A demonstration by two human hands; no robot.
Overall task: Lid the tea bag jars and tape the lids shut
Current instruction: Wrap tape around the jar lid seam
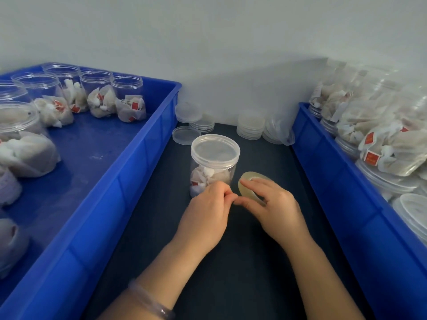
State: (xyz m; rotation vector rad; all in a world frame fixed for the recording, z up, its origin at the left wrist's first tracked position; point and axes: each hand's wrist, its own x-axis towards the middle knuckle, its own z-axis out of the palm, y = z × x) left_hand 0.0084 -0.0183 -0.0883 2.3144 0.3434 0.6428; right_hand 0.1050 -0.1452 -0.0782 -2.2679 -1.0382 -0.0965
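While hands meet: right hand (275,204) grips yellowish clear tape roll (242,188); left hand (208,209) pinches its edge.
Tape: end may slip back.
Jar: lidded clear plastic jar (215,155) alongside could topple if knocked.

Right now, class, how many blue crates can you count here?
2. The left crate flanks the dark mat on the left; the right crate flanks it on the right. Both run past the frame; others could lie outside view.

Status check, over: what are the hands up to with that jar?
Right hand holds tape roll; left hand pinches at its edge. Jar lidded, no tape seen. Nothing in the way.
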